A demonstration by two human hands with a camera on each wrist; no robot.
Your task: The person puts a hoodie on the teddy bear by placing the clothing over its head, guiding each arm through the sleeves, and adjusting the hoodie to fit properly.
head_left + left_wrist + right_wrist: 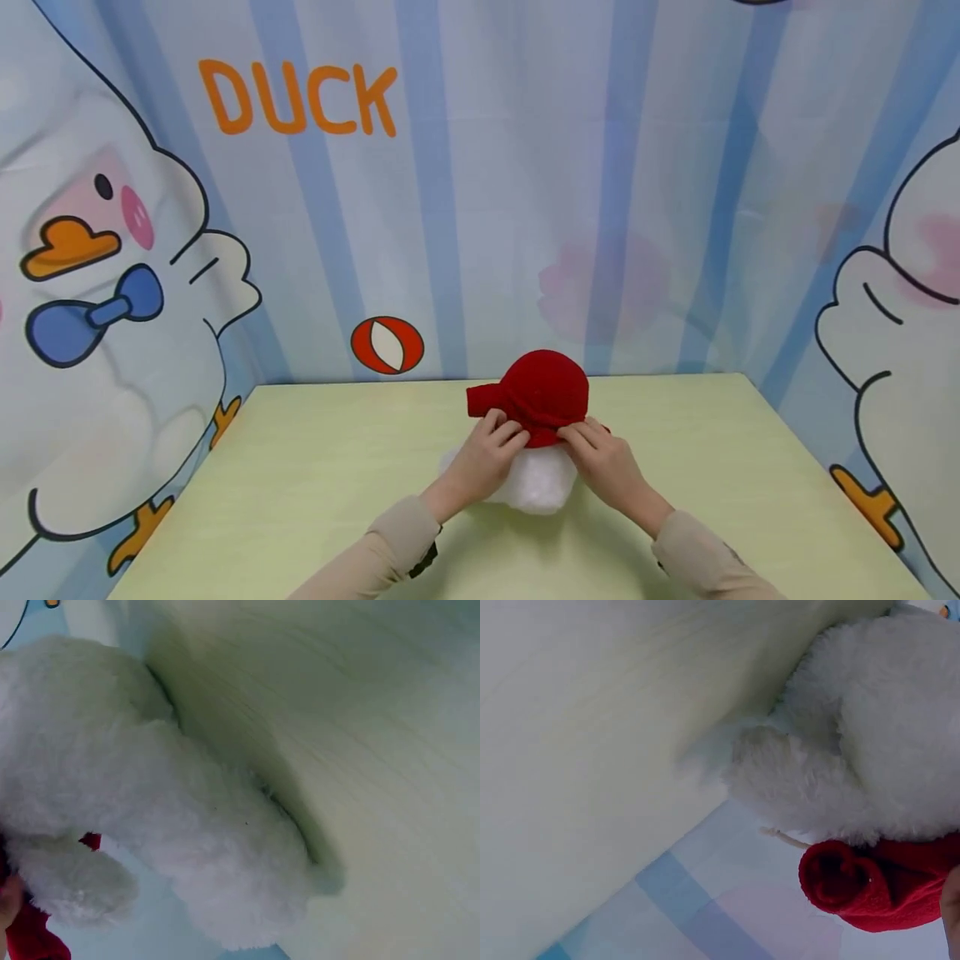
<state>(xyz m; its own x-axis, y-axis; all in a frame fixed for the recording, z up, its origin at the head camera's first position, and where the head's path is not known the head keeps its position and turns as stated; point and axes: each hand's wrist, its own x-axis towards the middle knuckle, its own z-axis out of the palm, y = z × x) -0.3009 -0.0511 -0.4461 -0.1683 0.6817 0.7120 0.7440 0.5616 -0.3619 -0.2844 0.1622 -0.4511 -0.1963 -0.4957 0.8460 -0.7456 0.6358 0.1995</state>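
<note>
1. Head view: left hand (480,458) and right hand (606,464) both pinch red garment (546,387) by its near edge, against white plush (538,483) on desk (330,475).
2. Risk: uneven pull would likely twist garment; fur drag may snag it.
3. Garment: soft matte cloth, tube-like sleeve (486,400). Plush: fluffy, rounded, stubby limb (799,780).

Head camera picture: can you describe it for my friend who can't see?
A person's left grip and right grip hold a sleeved red garment on a fluffy white plush toy on a pale green table. Behind hangs a striped curtain lettered DUCK.
</note>
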